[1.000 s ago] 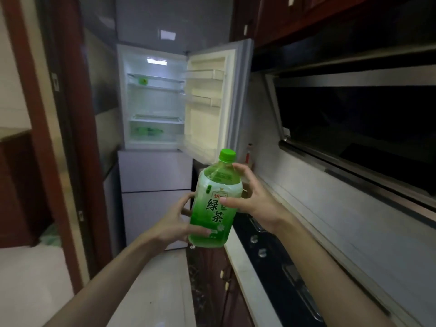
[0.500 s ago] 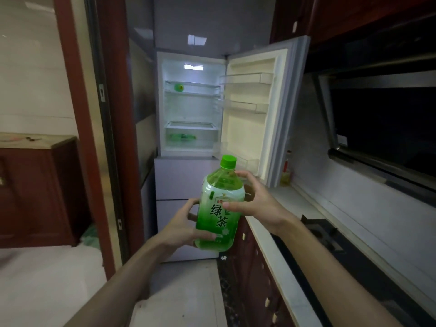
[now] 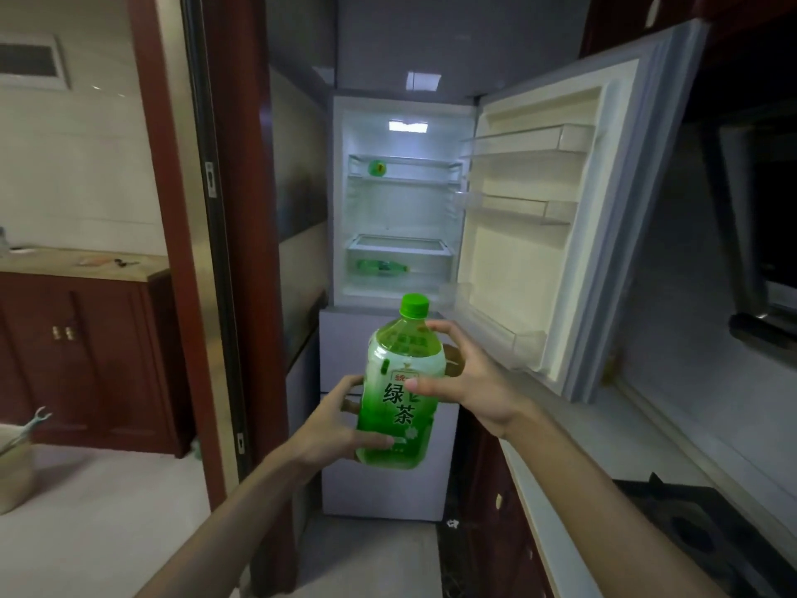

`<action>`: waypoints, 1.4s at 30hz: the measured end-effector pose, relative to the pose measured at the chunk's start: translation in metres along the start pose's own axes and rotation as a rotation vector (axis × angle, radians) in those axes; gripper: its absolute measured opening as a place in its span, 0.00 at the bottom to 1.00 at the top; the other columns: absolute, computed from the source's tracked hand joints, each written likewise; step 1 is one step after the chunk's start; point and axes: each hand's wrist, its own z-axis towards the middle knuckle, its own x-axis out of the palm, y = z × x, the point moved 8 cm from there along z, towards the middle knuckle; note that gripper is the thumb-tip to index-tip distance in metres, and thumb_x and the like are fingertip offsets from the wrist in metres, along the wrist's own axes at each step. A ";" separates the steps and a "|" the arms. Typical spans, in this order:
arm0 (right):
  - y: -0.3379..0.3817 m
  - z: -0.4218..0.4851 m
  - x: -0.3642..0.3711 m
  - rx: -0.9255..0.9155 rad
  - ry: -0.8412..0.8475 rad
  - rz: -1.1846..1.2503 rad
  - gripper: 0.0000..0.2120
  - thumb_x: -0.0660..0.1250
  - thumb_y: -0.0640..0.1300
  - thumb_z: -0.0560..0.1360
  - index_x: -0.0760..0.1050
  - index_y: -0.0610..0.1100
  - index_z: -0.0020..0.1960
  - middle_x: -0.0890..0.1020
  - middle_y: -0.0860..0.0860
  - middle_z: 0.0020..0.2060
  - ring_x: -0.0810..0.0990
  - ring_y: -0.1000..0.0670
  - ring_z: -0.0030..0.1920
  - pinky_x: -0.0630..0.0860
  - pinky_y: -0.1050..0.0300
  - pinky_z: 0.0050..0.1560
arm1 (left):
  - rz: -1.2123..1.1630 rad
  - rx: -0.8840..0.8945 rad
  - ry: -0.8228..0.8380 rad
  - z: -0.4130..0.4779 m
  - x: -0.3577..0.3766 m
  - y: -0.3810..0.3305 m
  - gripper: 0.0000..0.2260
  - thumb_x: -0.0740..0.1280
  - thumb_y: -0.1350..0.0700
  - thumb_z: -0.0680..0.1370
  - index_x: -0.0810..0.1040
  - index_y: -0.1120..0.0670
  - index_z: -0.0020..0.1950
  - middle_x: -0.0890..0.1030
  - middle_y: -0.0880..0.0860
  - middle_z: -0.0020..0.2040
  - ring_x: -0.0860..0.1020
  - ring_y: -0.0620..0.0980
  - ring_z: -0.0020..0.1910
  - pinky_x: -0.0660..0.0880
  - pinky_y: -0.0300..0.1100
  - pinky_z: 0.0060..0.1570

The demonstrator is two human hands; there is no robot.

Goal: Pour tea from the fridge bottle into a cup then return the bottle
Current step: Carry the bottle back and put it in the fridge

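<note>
Capped bottle (image 3: 399,407) upright; left hand (image 3: 332,429) grips it at 8 o'clock, right hand (image 3: 470,381) at 3. Open fridge (image 3: 401,217), 12 o'clock, closer than before.

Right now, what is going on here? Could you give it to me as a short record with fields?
Held item: green tea bottle, upright, green cap on
Left hand: grips the bottle's lower part
Right hand: grips its upper part
Fridge: upper door open, light on
Inside: a green bottle lying in the lower compartment; a small green item on the top shelf
Cup: none in view
</note>
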 end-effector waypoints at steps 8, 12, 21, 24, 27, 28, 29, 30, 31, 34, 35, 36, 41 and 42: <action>-0.034 0.099 -0.029 -0.001 0.074 0.036 0.31 0.80 0.37 0.65 0.74 0.56 0.62 0.83 0.44 0.55 0.82 0.45 0.56 0.82 0.47 0.51 | -0.008 0.025 -0.106 0.087 -0.028 0.018 0.34 0.83 0.59 0.60 0.76 0.53 0.63 0.79 0.62 0.59 0.82 0.59 0.55 0.82 0.61 0.48; -0.048 0.146 -0.036 -0.015 0.077 0.050 0.31 0.81 0.41 0.62 0.76 0.57 0.60 0.84 0.47 0.53 0.83 0.47 0.56 0.81 0.47 0.52 | -0.034 0.041 -0.126 0.125 -0.045 0.026 0.38 0.83 0.56 0.57 0.74 0.55 0.65 0.79 0.64 0.58 0.84 0.60 0.51 0.81 0.62 0.51; -0.077 0.256 -0.052 -0.015 0.010 0.091 0.33 0.81 0.38 0.60 0.76 0.53 0.62 0.84 0.46 0.54 0.83 0.44 0.56 0.82 0.45 0.49 | -0.118 0.051 -0.102 0.234 -0.094 0.047 0.41 0.84 0.59 0.57 0.74 0.49 0.67 0.80 0.66 0.59 0.84 0.61 0.52 0.80 0.61 0.54; -0.081 0.295 -0.057 -0.011 -0.013 0.099 0.34 0.82 0.36 0.60 0.76 0.52 0.62 0.84 0.45 0.53 0.83 0.44 0.55 0.82 0.46 0.46 | -0.151 0.038 -0.067 0.270 -0.110 0.048 0.41 0.83 0.60 0.59 0.73 0.47 0.69 0.81 0.65 0.59 0.84 0.61 0.53 0.80 0.60 0.56; -0.082 0.330 -0.061 -0.022 -0.044 0.104 0.34 0.80 0.36 0.59 0.76 0.50 0.62 0.84 0.45 0.52 0.83 0.45 0.53 0.82 0.47 0.44 | -0.144 0.027 -0.052 0.305 -0.126 0.047 0.42 0.84 0.62 0.60 0.71 0.45 0.70 0.83 0.61 0.56 0.84 0.57 0.53 0.80 0.55 0.56; -0.082 0.341 -0.062 -0.025 -0.050 0.103 0.34 0.80 0.36 0.59 0.75 0.50 0.62 0.84 0.45 0.52 0.83 0.45 0.53 0.82 0.46 0.44 | -0.140 0.030 -0.056 0.316 -0.132 0.045 0.43 0.84 0.60 0.59 0.71 0.45 0.70 0.83 0.61 0.56 0.84 0.56 0.53 0.80 0.53 0.56; -0.084 0.352 -0.064 -0.027 -0.057 0.101 0.34 0.81 0.36 0.59 0.75 0.50 0.62 0.84 0.45 0.52 0.83 0.45 0.53 0.83 0.45 0.45 | -0.138 0.037 -0.058 0.327 -0.137 0.044 0.44 0.85 0.58 0.57 0.71 0.45 0.70 0.83 0.61 0.56 0.84 0.56 0.53 0.80 0.53 0.56; -0.085 0.362 -0.067 -0.027 -0.062 0.097 0.35 0.81 0.36 0.59 0.75 0.50 0.63 0.84 0.46 0.52 0.83 0.45 0.53 0.83 0.44 0.46 | -0.138 0.042 -0.060 0.337 -0.141 0.043 0.46 0.85 0.56 0.55 0.71 0.46 0.70 0.82 0.61 0.57 0.84 0.55 0.53 0.80 0.52 0.56; -0.087 0.372 -0.069 -0.023 -0.067 0.093 0.35 0.82 0.36 0.58 0.75 0.51 0.63 0.84 0.46 0.52 0.83 0.45 0.53 0.83 0.43 0.47 | -0.140 0.047 -0.057 0.347 -0.145 0.042 0.46 0.84 0.55 0.54 0.71 0.46 0.70 0.82 0.61 0.57 0.84 0.55 0.53 0.81 0.52 0.55; -0.092 0.400 -0.077 -0.016 -0.075 0.086 0.35 0.80 0.38 0.58 0.75 0.52 0.62 0.84 0.47 0.52 0.83 0.43 0.55 0.82 0.39 0.50 | -0.147 0.065 -0.059 0.371 -0.153 0.037 0.38 0.82 0.64 0.62 0.73 0.45 0.67 0.80 0.59 0.58 0.84 0.52 0.52 0.83 0.48 0.49; -0.093 0.409 -0.079 -0.018 -0.075 0.086 0.34 0.80 0.37 0.58 0.76 0.52 0.61 0.84 0.47 0.52 0.82 0.43 0.55 0.82 0.38 0.51 | -0.154 0.070 -0.058 0.380 -0.155 0.036 0.37 0.80 0.67 0.64 0.72 0.45 0.67 0.80 0.59 0.59 0.84 0.52 0.51 0.83 0.47 0.46; -0.095 0.419 -0.082 -0.019 -0.074 0.086 0.33 0.79 0.37 0.58 0.76 0.53 0.61 0.84 0.48 0.51 0.82 0.43 0.55 0.81 0.39 0.52 | -0.160 0.073 -0.059 0.389 -0.157 0.036 0.37 0.78 0.69 0.65 0.72 0.47 0.68 0.80 0.59 0.59 0.85 0.51 0.50 0.82 0.45 0.43; -0.109 0.468 -0.097 0.003 -0.050 0.112 0.35 0.78 0.35 0.59 0.75 0.48 0.64 0.84 0.48 0.51 0.84 0.45 0.53 0.82 0.41 0.51 | -0.139 0.083 -0.090 0.441 -0.173 0.044 0.38 0.78 0.71 0.65 0.72 0.47 0.69 0.79 0.63 0.59 0.84 0.52 0.49 0.81 0.41 0.39; -0.112 0.479 -0.101 0.008 -0.042 0.118 0.35 0.78 0.34 0.59 0.75 0.48 0.64 0.84 0.48 0.50 0.84 0.46 0.52 0.82 0.41 0.50 | -0.131 0.095 -0.092 0.452 -0.176 0.045 0.38 0.79 0.70 0.64 0.72 0.46 0.68 0.78 0.63 0.60 0.84 0.52 0.50 0.81 0.41 0.40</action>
